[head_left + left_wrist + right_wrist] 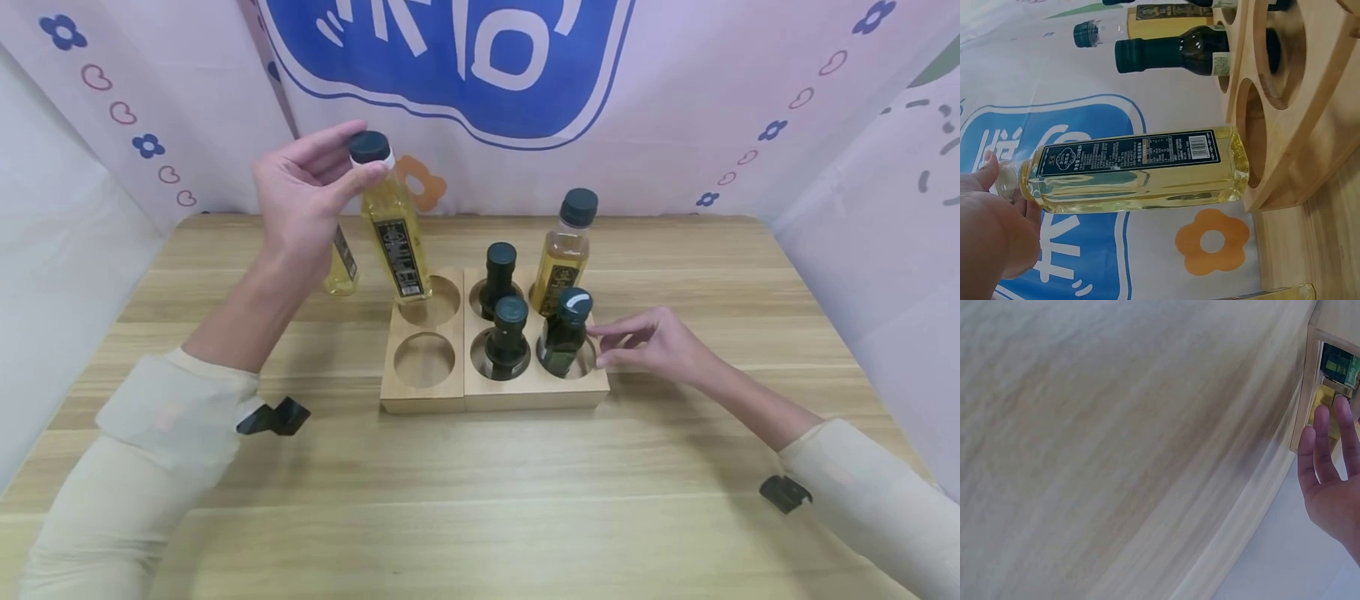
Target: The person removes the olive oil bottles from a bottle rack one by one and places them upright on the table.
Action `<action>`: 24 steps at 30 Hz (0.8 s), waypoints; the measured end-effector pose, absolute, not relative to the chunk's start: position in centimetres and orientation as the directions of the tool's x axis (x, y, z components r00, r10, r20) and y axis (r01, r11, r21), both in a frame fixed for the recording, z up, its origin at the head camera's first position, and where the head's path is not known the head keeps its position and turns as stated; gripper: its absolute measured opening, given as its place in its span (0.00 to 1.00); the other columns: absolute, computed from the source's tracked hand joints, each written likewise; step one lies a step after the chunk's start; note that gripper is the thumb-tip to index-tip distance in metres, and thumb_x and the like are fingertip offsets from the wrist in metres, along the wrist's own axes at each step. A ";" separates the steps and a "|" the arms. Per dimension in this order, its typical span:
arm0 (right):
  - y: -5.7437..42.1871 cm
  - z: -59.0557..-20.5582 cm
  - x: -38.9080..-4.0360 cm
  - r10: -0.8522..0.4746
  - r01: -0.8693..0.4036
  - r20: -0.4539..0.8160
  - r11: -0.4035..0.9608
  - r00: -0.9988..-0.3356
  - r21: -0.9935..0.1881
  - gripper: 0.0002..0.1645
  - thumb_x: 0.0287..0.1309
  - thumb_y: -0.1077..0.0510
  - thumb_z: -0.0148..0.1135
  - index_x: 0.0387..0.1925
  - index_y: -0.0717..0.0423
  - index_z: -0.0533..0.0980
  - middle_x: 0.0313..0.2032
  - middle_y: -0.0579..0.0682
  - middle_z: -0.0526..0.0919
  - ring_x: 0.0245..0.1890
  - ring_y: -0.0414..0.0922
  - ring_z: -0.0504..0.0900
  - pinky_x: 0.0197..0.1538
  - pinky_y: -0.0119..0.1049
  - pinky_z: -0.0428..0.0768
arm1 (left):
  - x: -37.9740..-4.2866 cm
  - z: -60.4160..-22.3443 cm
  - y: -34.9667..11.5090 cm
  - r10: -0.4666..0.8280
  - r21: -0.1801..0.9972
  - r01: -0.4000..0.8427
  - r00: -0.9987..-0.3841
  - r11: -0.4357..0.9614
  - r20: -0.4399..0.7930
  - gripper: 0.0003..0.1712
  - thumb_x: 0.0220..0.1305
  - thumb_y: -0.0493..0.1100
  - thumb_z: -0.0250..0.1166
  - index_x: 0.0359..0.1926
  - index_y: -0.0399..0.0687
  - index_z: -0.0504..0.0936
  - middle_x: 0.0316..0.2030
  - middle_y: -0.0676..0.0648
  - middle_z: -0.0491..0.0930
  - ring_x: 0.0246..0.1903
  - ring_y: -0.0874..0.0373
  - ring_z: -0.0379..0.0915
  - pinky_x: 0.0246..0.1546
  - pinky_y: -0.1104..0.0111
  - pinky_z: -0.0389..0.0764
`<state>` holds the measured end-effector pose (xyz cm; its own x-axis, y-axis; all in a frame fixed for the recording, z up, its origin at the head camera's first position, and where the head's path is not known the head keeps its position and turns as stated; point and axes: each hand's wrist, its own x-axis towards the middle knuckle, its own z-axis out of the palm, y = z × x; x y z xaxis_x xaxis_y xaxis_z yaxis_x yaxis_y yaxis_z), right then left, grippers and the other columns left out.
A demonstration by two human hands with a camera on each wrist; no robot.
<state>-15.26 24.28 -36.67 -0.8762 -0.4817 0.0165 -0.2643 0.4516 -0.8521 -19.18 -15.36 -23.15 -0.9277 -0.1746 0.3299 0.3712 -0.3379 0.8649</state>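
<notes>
One bottle [396, 237], probably heavy and slippery: my left fingers [330, 143] pinch its neck, a good spot; my right fingers [1322, 447] are spread.

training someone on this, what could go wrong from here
The left hand holds the yellow oil bottle only near its cap, so its base might swing. That base is close to the back-left hole of the wooden rack and could catch the rim if lowered off-centre. A second yellow oil bottle sits beside the rack, appearing close to that hand in the head view; a sideways move might knock it.
</notes>
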 end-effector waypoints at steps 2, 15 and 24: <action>24.3 -36.7 -15.3 -0.483 -0.264 0.018 0.446 -0.875 -0.855 0.23 0.50 0.68 0.79 0.51 0.66 0.85 0.40 0.61 0.90 0.32 0.44 0.90 0.37 0.36 0.90 | -19.3 -23.0 -15.4 -0.181 0.864 0.375 -0.926 -0.336 0.331 0.21 0.52 0.18 0.74 0.48 0.31 0.87 0.44 0.37 0.89 0.41 0.53 0.90 0.49 0.65 0.87; 24.4 -36.8 -15.2 -0.476 -0.250 0.008 0.448 -0.879 -0.858 0.24 0.51 0.68 0.79 0.51 0.66 0.84 0.42 0.62 0.90 0.32 0.43 0.90 0.37 0.36 0.90 | -20.7 -22.3 -15.7 -0.227 0.846 0.401 -0.913 -0.352 0.339 0.22 0.51 0.18 0.74 0.48 0.30 0.87 0.45 0.37 0.88 0.40 0.52 0.90 0.50 0.64 0.87; 24.3 -36.7 -15.2 -0.475 -0.246 0.002 0.452 -0.880 -0.857 0.24 0.51 0.68 0.79 0.52 0.66 0.84 0.40 0.61 0.90 0.32 0.42 0.89 0.36 0.36 0.89 | -22.0 -22.3 -16.1 -0.241 0.852 0.398 -0.913 -0.340 0.330 0.21 0.52 0.19 0.75 0.49 0.32 0.87 0.48 0.36 0.87 0.42 0.53 0.90 0.52 0.64 0.86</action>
<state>-15.23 24.28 -36.70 -0.8799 -0.4751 0.0017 -0.2460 0.4525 -0.8572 -21.99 -16.15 -22.26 -0.9128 -0.2411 0.3297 0.3976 -0.3398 0.8523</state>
